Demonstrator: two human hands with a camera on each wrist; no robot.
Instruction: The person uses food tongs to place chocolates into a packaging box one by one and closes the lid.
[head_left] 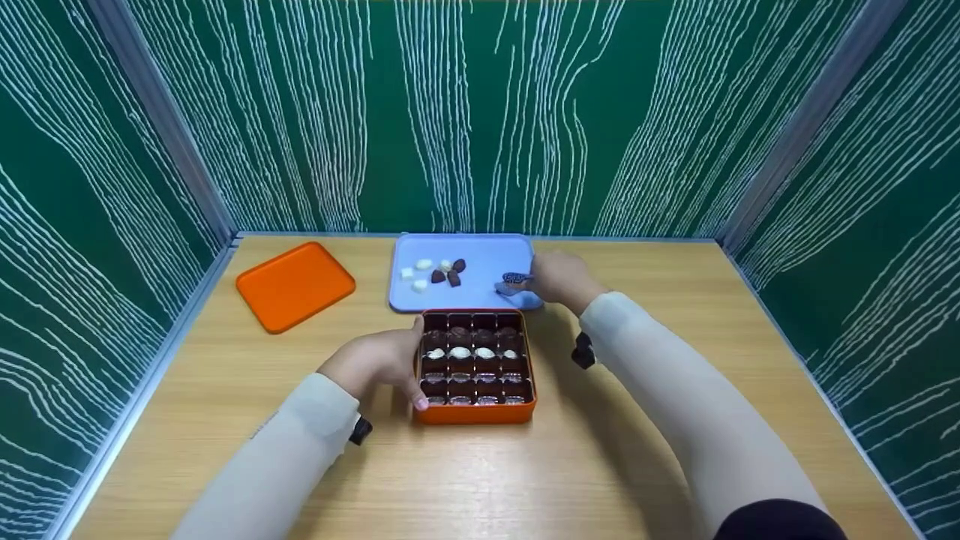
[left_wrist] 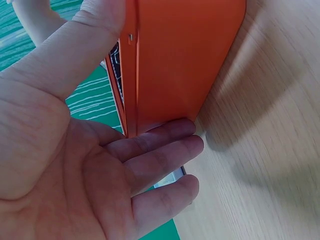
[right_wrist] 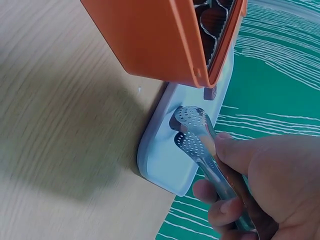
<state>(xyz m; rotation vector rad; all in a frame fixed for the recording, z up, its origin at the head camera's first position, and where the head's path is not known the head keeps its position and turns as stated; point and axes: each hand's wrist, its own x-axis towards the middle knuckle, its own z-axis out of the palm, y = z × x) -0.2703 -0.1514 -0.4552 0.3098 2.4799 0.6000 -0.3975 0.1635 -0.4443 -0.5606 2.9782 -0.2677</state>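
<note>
Orange box [head_left: 476, 415] and blue tray [head_left: 487, 255] hold chocolates [head_left: 460, 352]; left fingers [left_wrist: 165, 160] spread against box; right fingers [right_wrist: 226, 212] grip tongs [right_wrist: 214, 174].

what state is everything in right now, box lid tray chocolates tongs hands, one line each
Orange box, open on top, partly filled
Orange lid, off the box, lying flat
Blue tray, flat, bearing loose chocolates
Loose chocolates, brown and white, on the tray's left half
Metal tongs, jaws apart; whether they grip anything is unclear
Left hand, against the box's left side
Right hand, holding the tongs
</note>
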